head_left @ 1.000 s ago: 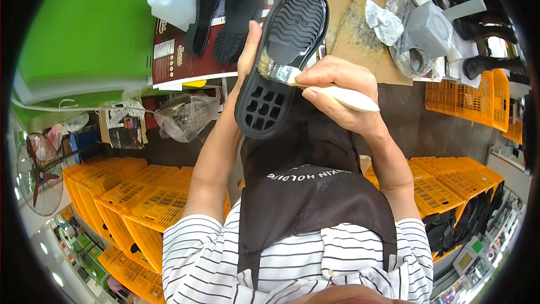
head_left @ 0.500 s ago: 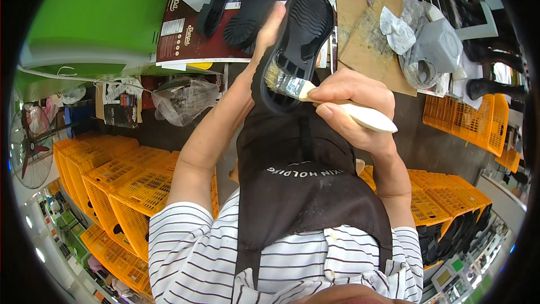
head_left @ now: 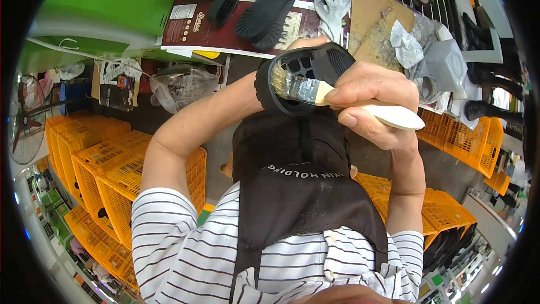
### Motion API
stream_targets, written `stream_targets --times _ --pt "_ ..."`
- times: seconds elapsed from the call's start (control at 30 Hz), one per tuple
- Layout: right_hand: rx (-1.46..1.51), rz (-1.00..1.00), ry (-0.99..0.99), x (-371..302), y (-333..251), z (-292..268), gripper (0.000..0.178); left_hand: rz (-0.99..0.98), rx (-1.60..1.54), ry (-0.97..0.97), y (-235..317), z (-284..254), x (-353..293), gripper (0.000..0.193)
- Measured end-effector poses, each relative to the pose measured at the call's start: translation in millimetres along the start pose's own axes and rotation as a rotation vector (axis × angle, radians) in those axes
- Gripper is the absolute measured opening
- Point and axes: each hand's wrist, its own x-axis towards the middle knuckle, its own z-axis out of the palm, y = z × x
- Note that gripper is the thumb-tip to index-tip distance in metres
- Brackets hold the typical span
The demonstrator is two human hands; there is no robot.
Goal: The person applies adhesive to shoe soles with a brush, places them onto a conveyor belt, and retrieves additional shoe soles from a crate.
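Observation:
My left hand point(head_left: 309, 43) is closed round a black shoe sole point(head_left: 332, 61) from behind, holding it tilted in front of my apron. Most of that hand is hidden by the sole. In my right hand point(head_left: 388, 93) is a flat paintbrush point(head_left: 304, 90) with a pale handle, gripped between thumb and fingers. Its bristles touch the inner side of the sole's raised rim at the heel end. Two more black soles, one a dark ridged sole point(head_left: 268, 8), lie on the table beyond my left hand.
A white glove point(head_left: 333, 12) lies behind the sole. Stained cardboard point(head_left: 371, 28), crumpled tissue point(head_left: 406, 45) and a cut grey plastic jug point(head_left: 444, 66) are on the right. Orange crates point(head_left: 115, 160) stand on both sides of me. A clear plastic bag point(head_left: 183, 87) hangs at left.
The sole has turned and tipped, its toe end swinging right and away. The brush has moved slightly right with my right hand, bristles still at the heel rim. My left elbow has shifted outward.

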Motion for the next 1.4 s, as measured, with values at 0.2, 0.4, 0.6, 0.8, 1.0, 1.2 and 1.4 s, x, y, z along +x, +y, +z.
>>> stream_targets --times 0.2,0.4,0.6,0.8,1.0,1.2,1.4 --pt "0.039 -0.083 -0.16 13 12 -12 0.017 0.033 -0.125 -0.517 -29 -26 14 0.035" --pt "0.065 -0.102 -0.299 20 23 -16 0.013 0.265 0.1 -0.594 -49 -36 15 0.026" --pt "0.149 -0.097 -0.446 31 34 -22 0.013 0.735 0.286 -0.67 -77 -39 29 0.025" --pt "0.196 0.014 -0.614 44 32 -29 0.014 -0.024 0.051 -0.606 -90 -58 41 0.027" --pt "0.134 0.14 -0.688 33 30 -42 0.02 -0.36 -0.292 -0.731 -45 -49 33 0.03" --pt "-0.275 0.258 -0.676 13 10 -70 0.016 -0.498 -0.351 -0.598 -19 -45 33 0.048" --pt "-0.51 0.219 -0.234 -11 -9 -81 0.021 -0.187 -0.446 -0.496 -15 -31 21 0.072"
